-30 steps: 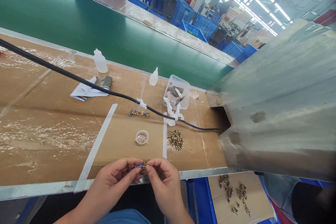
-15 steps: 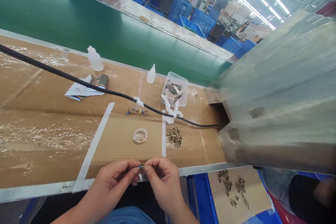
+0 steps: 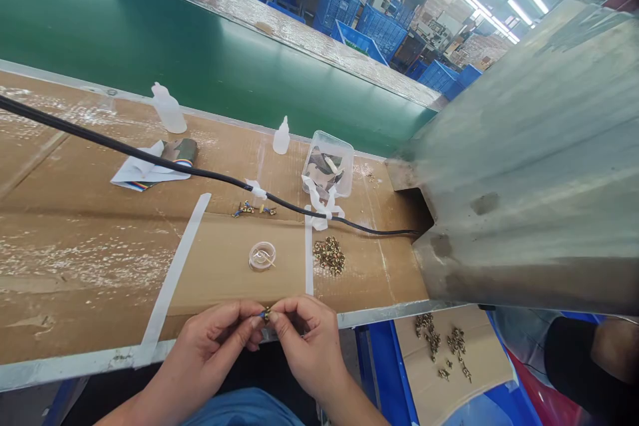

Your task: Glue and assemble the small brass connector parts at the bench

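Between my two hands, just over the table's front edge, is a tiny blue and brass-coloured part point(image 3: 265, 314). The thumb and forefinger of my left hand point(image 3: 214, 339) pinch its blue side. My right hand point(image 3: 307, 336) pinches the brassy side with thumb and forefinger. Fingertips cover most of the part, so its exact kind is hidden. Beyond my hands sits a small round clear dish point(image 3: 253, 265) with a thin pale stick in it. To its right lies a pile of small brassy parts point(image 3: 329, 255). Several blue and brass parts point(image 3: 247, 209) lie behind the dish.
A black cable point(image 3: 214, 177) crosses the cardboard-covered table. Behind it stand two white bottles point(image 3: 170, 110) and a clear plastic box point(image 3: 344, 180). A large metal housing point(image 3: 524, 180) blocks the right side. More brassy parts point(image 3: 428, 336) lie on lower cardboard; another person's arm is beside them.
The view has shifted slightly, so the table's things appear a little further left and up. Both hands keep their pinch on the small part, almost unmoved.
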The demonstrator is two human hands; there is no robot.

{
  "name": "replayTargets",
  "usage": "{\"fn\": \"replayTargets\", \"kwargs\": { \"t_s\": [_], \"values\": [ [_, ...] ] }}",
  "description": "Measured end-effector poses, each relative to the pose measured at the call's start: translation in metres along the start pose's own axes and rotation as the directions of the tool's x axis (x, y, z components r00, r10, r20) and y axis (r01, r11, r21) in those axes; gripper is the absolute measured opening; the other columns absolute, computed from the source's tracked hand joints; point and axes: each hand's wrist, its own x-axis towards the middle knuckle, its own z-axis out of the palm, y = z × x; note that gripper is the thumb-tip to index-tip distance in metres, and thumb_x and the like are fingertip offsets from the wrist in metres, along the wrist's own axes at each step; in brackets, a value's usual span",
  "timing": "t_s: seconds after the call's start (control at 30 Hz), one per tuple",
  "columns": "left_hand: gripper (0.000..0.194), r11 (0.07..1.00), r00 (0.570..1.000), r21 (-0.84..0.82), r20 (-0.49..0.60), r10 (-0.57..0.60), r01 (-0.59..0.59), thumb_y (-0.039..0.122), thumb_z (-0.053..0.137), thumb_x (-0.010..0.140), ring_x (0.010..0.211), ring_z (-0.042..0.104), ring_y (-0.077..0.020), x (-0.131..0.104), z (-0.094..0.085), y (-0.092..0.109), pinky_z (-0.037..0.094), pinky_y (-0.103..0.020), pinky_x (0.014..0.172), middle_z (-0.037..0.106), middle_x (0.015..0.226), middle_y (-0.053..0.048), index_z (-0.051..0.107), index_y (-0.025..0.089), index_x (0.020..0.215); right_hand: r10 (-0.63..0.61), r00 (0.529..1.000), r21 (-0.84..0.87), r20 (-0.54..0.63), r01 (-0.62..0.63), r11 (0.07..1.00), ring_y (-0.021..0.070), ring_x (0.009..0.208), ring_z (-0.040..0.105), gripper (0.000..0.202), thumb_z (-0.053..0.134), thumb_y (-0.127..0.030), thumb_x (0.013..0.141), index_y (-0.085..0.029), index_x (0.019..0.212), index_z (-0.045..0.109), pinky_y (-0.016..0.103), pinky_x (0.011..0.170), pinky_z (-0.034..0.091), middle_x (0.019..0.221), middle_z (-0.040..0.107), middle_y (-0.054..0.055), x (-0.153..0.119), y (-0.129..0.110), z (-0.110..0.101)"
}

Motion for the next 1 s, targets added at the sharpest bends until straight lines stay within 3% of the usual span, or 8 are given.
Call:
{"fn": "replayTargets", "kwargs": {
  "t_s": [1.0],
  "values": [
    [0.021, 0.998, 0.998, 0.0, -0.001, -0.057, 0.057, 0.035, 0.055, 0.09, 0.066, 0.067, -0.0178, -0.0015, -0.0031, 0.0029, 0.056, -0.024, 0.065, 0.071, 0.071, -0.001, 0.07, 0.02, 0.095, 0.06, 0.998, 0.06, 0.025, -0.061, 0.996, 0.016, 0.067, 0.066, 0.011, 0.063, -0.017, 0.08, -0.015, 0.077, 0.074, 0.023, 0.062, 0.05, 0.072, 0.072, 0.004, 0.0005, -0.0042, -0.001]
  ]
}}
